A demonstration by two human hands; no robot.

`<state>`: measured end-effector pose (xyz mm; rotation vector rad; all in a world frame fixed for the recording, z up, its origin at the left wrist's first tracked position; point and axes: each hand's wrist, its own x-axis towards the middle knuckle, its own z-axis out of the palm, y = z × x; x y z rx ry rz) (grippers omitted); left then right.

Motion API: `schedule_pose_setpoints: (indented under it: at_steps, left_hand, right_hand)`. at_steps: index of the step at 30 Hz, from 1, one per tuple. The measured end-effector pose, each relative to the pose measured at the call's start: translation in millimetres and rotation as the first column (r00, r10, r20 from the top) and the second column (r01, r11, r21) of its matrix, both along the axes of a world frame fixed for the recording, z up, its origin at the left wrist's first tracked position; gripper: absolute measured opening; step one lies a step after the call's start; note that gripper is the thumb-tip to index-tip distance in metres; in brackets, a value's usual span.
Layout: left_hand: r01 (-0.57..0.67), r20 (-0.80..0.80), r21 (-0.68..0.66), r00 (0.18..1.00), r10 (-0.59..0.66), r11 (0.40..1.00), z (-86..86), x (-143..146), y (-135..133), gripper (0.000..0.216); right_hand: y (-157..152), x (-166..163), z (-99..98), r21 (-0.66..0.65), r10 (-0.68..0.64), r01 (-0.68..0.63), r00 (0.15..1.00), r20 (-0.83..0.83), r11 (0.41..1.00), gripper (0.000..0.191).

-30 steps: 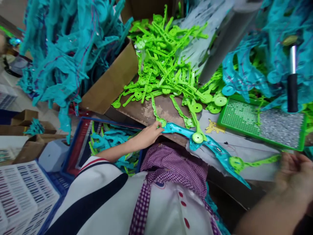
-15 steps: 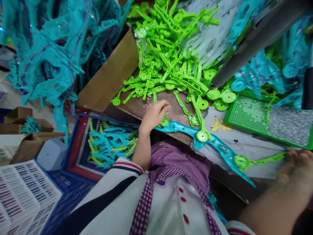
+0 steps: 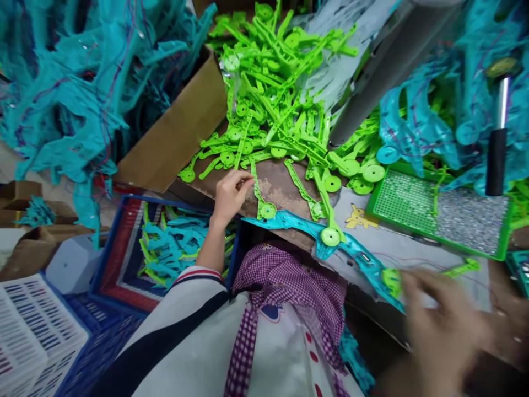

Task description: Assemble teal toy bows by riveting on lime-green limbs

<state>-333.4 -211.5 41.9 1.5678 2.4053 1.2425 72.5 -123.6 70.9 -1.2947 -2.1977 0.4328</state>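
My left hand (image 3: pixel 230 194) reaches over the worn table edge, its fingers pinched on the upper end of a thin green plastic strip (image 3: pixel 259 196) that ends in a small disc. Just below lies a long curved teal plastic piece (image 3: pixel 303 225) with a green disc (image 3: pixel 330 236) fitted at its middle and another near its right end. My right hand (image 3: pixel 444 322) hovers over that right end, smeared by motion, so its grip is unclear. A big heap of loose green strips and discs (image 3: pixel 281 82) lies behind.
A green tray of tiny silvery parts (image 3: pixel 438 212) sits at the right, under a black-handled tool (image 3: pixel 496 160). A grey post (image 3: pixel 384 60) slants overhead. A teal heap (image 3: pixel 74 94) and a cardboard box (image 3: pixel 177 132) fill the left; a blue crate (image 3: pixel 124 259) holds teal pieces.
My left hand let go of the teal piece's left tip and moved up and left onto a green strip. My right hand swung left toward the teal piece's right end.
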Motion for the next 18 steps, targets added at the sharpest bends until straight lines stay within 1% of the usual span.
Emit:
schedule_pose_setpoints:
  at_steps: [1, 2, 3, 4, 5, 7, 8, 9, 11, 13, 14, 16, 18]
  left_hand:
    - [0.031, -0.021, -0.011, 0.999, -0.031, 0.999, -2.5, 0.2, -1.3, 0.013]
    - [0.061, -0.048, -0.021, 0.997, -0.062, 0.998, -4.3, 0.1, -1.3, 0.014]
    - [0.083, -0.081, -0.033, 0.993, -0.086, 0.996, -5.4, -0.9, -1.0, 0.015]
    - [0.096, -0.115, -0.044, 0.988, -0.100, 0.994, -5.9, -2.6, -0.7, 0.016]
    - [0.100, -0.145, -0.050, 0.984, -0.106, 0.994, -5.9, -4.7, -1.2, 0.016]
    - [0.105, -0.174, -0.032, 0.979, -0.109, 0.994, -5.4, -7.4, -4.7, 0.016]
    - [0.115, -0.168, -0.010, 0.979, -0.115, 0.993, -5.3, -6.6, -7.3, 0.016]
    - [0.134, -0.150, 0.024, 0.980, -0.129, 0.991, -5.4, -3.6, -9.9, 0.016]
    - [0.192, -0.095, 0.099, 0.979, -0.183, 0.976, -5.5, 8.6, -13.6, 0.015]
    - [0.269, -0.060, 0.158, 0.963, -0.262, 0.950, -4.1, 24.6, -13.8, 0.014]
    - [0.307, -0.062, 0.174, 0.952, -0.301, 0.936, -2.6, 31.6, -12.9, 0.014]
    - [0.346, -0.086, 0.171, 0.938, -0.336, 0.923, 2.6, 39.3, -10.8, 0.016]
    - [0.328, -0.076, 0.138, 0.944, -0.320, 0.935, 9.9, 37.2, -9.9, 0.018]
  right_hand:
    - [-0.4, -37.2, -7.3, 0.030, 0.219, -0.218, 0.976, -0.007, 0.975, 0.029]
    - [1.5, -69.6, -17.8, 0.047, 0.380, -0.382, 0.923, 0.052, 0.923, 0.035]
    - [4.6, -94.4, -30.3, 0.050, 0.489, -0.500, 0.859, 0.149, 0.864, 0.038]
    - [8.3, -109.9, -43.4, 0.042, 0.546, -0.568, 0.807, 0.224, 0.822, 0.039]
    - [11.7, -116.4, -55.4, 0.031, 0.568, -0.598, 0.775, 0.278, 0.801, 0.039]
    - [15.8, -109.5, -70.6, 0.022, 0.543, -0.583, 0.769, 0.336, 0.812, 0.040]
    - [15.8, -102.3, -71.8, 0.020, 0.525, -0.564, 0.781, 0.338, 0.826, 0.041]
    - [14.3, -97.3, -68.2, 0.016, 0.512, -0.545, 0.797, 0.321, 0.838, 0.042]
    - [7.3, -103.3, -50.1, -0.012, 0.524, -0.534, 0.826, 0.205, 0.846, 0.048]
    - [-1.7, -134.6, -26.0, -0.095, 0.554, -0.552, 0.833, -0.014, 0.828, 0.057]
    - [-5.1, -156.7, -15.2, -0.172, 0.562, -0.577, 0.816, -0.133, 0.798, 0.060]
    - [-7.0, -201.4, 0.1, -0.324, 0.551, -0.640, 0.767, -0.329, 0.697, 0.063]
    - [-1.4, -233.3, 6.6, -0.444, 0.503, -0.655, 0.755, -0.421, 0.611, 0.062]
